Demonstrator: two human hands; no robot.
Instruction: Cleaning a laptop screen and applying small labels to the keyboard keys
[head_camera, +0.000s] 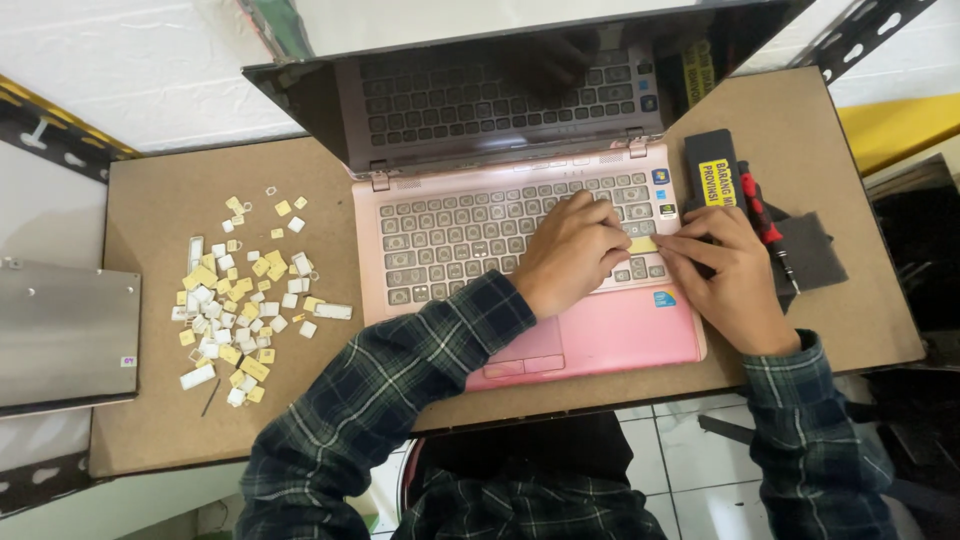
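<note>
Head view, pink laptop (600, 335), keycaps missing

A brown board table (160, 200) carries a pink laptop (600, 335) at its middle, lid open toward the far edge. To the left lies a scatter of loose white and yellowed keycaps (245, 300). At the right, just beside the laptop, lie a black block with a yellow label (712, 170), a red-handled screwdriver (762, 215) and a dark grey mat (815, 255).

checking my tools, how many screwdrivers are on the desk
1: a red-and-black screwdriver lies right of the laptop, beside the right hand. Others could be hidden under the hands.
</note>
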